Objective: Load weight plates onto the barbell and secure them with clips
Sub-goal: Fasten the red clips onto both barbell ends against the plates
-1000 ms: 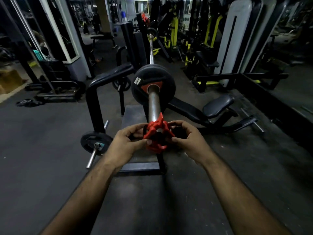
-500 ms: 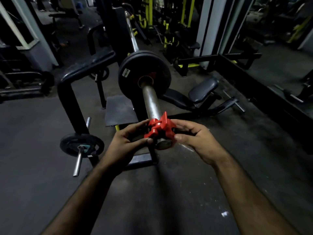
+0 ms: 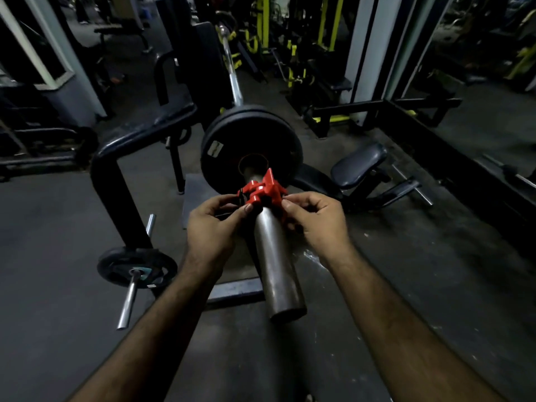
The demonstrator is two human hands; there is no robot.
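**Red clip held on the barbell sleeve beside the loaded plates**

While both bare arms reached forward from the bottom of the view, the left hand and the right hand met around a red clip that sat around the steel barbell sleeve. Left fingers were pinched on the clip's left side, and the right fingers were clamped on its right side. That clip lay near the black weight plates but apart from them, with a short stretch of bare sleeve showing between. Most of the sleeve stuck out toward the camera, bare. Beyond the plates, the barbell's thin shaft ran away into a dim gym. To the left stood a black rack frame carrying a small plate on a peg, low over the dark floor. A padded bench seat sat to the right
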